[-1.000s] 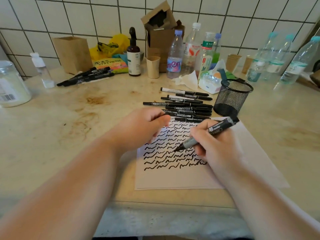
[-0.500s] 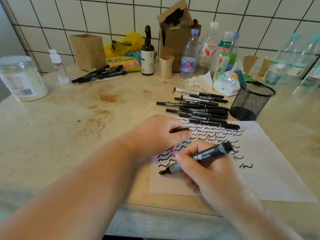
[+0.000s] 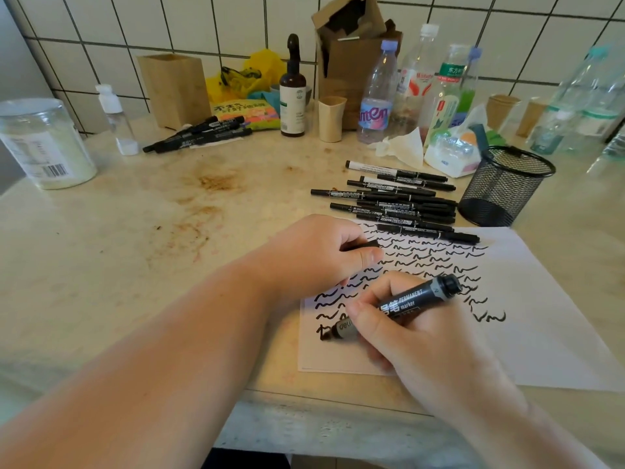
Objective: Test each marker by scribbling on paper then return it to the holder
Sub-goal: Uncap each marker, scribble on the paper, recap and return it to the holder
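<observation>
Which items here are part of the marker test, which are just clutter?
In the job:
- marker in right hand, tip on paper
- cap in left hand
- row of thin markers
- mesh holder

Lying about:
- water bottles
- dropper bottle
- jar
- cardboard box

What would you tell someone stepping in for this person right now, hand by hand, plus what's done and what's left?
Right hand grips the thick permanent marker, tip on the paper at the lower left of the scribbles, starting a new row.
Left hand rests on the paper's upper left, fingers curled round a small black piece, probably the cap.
The paper carries many rows of wavy black marks.
The mesh holder looks empty, though its bottom is not in view.
Thin markers lie piled beside it; more thick ones lie far left by the wooden box.
Left: finish this scribble, cap the marker, put it in the holder, then the rest.
</observation>
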